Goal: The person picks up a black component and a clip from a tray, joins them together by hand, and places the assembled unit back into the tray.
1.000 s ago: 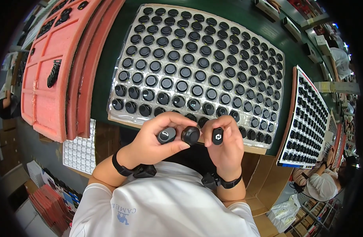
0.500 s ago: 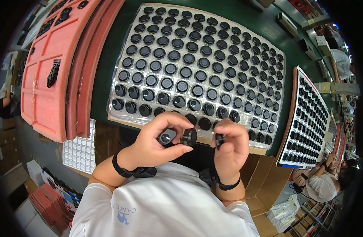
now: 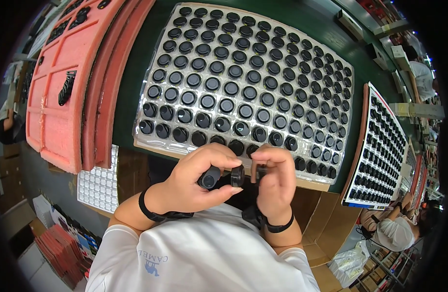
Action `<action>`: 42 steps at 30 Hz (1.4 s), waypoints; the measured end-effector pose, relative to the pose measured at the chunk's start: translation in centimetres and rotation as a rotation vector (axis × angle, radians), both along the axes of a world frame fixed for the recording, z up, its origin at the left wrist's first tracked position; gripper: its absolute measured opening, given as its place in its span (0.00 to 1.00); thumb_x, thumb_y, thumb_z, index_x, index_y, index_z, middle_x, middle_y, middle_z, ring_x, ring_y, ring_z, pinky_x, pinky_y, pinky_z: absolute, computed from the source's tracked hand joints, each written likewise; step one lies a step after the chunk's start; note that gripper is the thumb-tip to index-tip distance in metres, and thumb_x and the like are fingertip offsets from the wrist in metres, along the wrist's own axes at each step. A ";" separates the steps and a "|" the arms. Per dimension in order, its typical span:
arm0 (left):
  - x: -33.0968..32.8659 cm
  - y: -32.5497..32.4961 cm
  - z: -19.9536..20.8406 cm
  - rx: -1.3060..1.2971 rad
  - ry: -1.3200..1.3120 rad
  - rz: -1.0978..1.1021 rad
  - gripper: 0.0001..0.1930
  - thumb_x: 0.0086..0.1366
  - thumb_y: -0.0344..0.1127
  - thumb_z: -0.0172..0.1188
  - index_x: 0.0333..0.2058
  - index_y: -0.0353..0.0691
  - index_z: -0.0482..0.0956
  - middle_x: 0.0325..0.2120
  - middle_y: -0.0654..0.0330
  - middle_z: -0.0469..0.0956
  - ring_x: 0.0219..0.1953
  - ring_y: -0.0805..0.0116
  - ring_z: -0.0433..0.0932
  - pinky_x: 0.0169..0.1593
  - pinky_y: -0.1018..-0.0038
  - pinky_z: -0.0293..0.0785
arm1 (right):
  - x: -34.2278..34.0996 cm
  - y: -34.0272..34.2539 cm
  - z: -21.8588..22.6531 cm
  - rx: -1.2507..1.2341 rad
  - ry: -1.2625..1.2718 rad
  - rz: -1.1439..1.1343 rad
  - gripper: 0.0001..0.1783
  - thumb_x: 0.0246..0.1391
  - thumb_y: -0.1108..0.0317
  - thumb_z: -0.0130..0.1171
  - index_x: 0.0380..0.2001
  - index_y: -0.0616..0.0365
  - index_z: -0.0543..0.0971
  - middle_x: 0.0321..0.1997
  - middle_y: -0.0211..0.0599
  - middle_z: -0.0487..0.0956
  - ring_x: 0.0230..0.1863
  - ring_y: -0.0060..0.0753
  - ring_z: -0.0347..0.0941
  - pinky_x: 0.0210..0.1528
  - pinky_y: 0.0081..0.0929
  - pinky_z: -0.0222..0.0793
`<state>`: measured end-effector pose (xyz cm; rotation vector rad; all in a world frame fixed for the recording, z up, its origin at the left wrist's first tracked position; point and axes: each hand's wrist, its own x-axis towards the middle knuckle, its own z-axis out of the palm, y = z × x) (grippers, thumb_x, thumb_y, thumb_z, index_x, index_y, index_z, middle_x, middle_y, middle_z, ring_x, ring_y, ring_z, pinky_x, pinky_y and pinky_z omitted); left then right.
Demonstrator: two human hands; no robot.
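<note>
My left hand (image 3: pixel 192 177) pinches a black round knob-like part (image 3: pixel 237 176) on edge between thumb and fingertips. A second black cylindrical part (image 3: pixel 209 178) with a rounded end is tucked inside the same hand. Just to the right, my closed right hand (image 3: pixel 276 182) grips a small dark piece (image 3: pixel 261 171), blurred and partly hidden by the fingers. A narrow gap separates the two hands. They are over the near edge of a clear plastic tray (image 3: pixel 158 147) filled with rows of similar black round parts (image 3: pixel 232 88).
Stacked pink foam trays (image 3: pixel 53 117) stand at the left, with a few black pieces on top. At the right leans another tray (image 3: pixel 351 197) of black parts. An open cardboard box (image 3: pixel 326 224) is below the table edge. A person (image 3: pixel 397 228) sits at far right.
My right hand has moved left, closer to the part in my left hand. My left hand has turned slightly, and the cylindrical part in its palm sits at a different angle.
</note>
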<state>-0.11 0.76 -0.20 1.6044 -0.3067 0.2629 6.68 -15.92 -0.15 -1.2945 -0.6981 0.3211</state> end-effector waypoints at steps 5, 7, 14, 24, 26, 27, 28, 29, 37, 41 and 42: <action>-0.3 0.0 0.1 -0.038 0.011 -0.030 0.22 0.51 0.24 0.66 0.45 0.35 0.70 0.38 0.52 0.74 0.33 0.71 0.72 0.32 0.78 0.68 | -0.5 0.0 0.7 0.150 0.302 0.036 0.13 0.57 0.67 0.51 0.44 0.63 0.70 0.31 0.33 0.69 0.28 0.19 0.62 0.30 0.18 0.59; -0.2 0.1 0.3 -0.003 -0.005 -0.018 0.22 0.51 0.24 0.66 0.45 0.35 0.70 0.38 0.52 0.74 0.33 0.71 0.72 0.32 0.78 0.68 | -0.4 0.1 0.5 0.058 0.141 0.013 0.12 0.58 0.68 0.50 0.43 0.63 0.70 0.32 0.33 0.69 0.29 0.19 0.62 0.30 0.18 0.59; -0.4 0.2 0.2 -0.002 0.011 -0.022 0.22 0.50 0.25 0.67 0.45 0.36 0.70 0.38 0.52 0.74 0.34 0.70 0.72 0.31 0.78 0.68 | -0.2 0.0 0.1 0.203 0.270 0.078 0.11 0.57 0.71 0.49 0.43 0.63 0.70 0.34 0.35 0.70 0.29 0.20 0.63 0.29 0.19 0.60; 0.0 0.2 0.3 0.011 -0.011 -0.026 0.22 0.50 0.24 0.67 0.45 0.36 0.70 0.39 0.52 0.74 0.35 0.70 0.72 0.30 0.79 0.69 | -0.5 0.0 -0.1 0.048 0.129 0.054 0.14 0.55 0.73 0.51 0.45 0.63 0.66 0.34 0.33 0.69 0.29 0.20 0.61 0.31 0.18 0.56; 0.0 0.2 0.4 0.000 -0.010 -0.035 0.22 0.50 0.24 0.66 0.45 0.36 0.70 0.38 0.52 0.74 0.35 0.70 0.72 0.30 0.79 0.69 | -0.3 -0.1 -0.5 -0.035 -0.029 0.063 0.15 0.56 0.72 0.50 0.46 0.63 0.65 0.33 0.33 0.69 0.29 0.20 0.61 0.32 0.18 0.56; 0.0 0.2 0.3 0.001 -0.010 -0.026 0.22 0.50 0.24 0.66 0.45 0.36 0.70 0.38 0.52 0.74 0.35 0.70 0.72 0.30 0.79 0.69 | -0.2 -0.1 -0.5 0.020 -0.007 0.060 0.15 0.56 0.72 0.51 0.46 0.63 0.65 0.33 0.32 0.68 0.30 0.20 0.61 0.32 0.18 0.56; -0.1 0.2 0.2 0.002 -0.010 -0.017 0.22 0.50 0.24 0.66 0.45 0.36 0.70 0.38 0.52 0.74 0.35 0.70 0.72 0.31 0.78 0.69 | -0.1 -0.1 -0.5 0.074 0.015 0.056 0.16 0.56 0.71 0.51 0.47 0.63 0.65 0.33 0.31 0.68 0.30 0.19 0.61 0.33 0.18 0.56; -0.1 0.2 0.1 0.002 -0.010 -0.009 0.22 0.50 0.24 0.66 0.45 0.36 0.70 0.38 0.52 0.74 0.35 0.70 0.72 0.31 0.78 0.69 | 0.0 -0.1 -0.5 0.128 0.036 0.053 0.16 0.56 0.71 0.52 0.47 0.63 0.65 0.33 0.31 0.68 0.30 0.19 0.61 0.33 0.17 0.56; 0.0 0.3 0.1 -0.109 0.032 -0.024 0.21 0.51 0.25 0.67 0.44 0.36 0.70 0.39 0.53 0.74 0.35 0.70 0.73 0.33 0.78 0.71 | -0.2 -0.4 0.3 0.137 0.186 0.072 0.20 0.54 0.66 0.58 0.47 0.62 0.67 0.32 0.32 0.69 0.31 0.21 0.61 0.34 0.19 0.56; 0.1 0.5 0.0 -0.084 -0.012 -0.013 0.22 0.52 0.25 0.67 0.45 0.36 0.70 0.40 0.54 0.74 0.36 0.70 0.73 0.33 0.79 0.70 | 0.5 -0.6 0.1 -0.070 -0.099 0.039 0.21 0.51 0.65 0.61 0.45 0.62 0.69 0.31 0.34 0.70 0.30 0.25 0.62 0.34 0.22 0.58; 0.1 0.5 0.0 -0.083 -0.012 -0.013 0.22 0.52 0.25 0.67 0.45 0.36 0.70 0.40 0.54 0.74 0.36 0.70 0.73 0.33 0.79 0.70 | 0.5 -0.5 0.1 -0.069 -0.099 0.040 0.21 0.51 0.65 0.61 0.45 0.62 0.69 0.31 0.34 0.70 0.30 0.25 0.62 0.34 0.22 0.58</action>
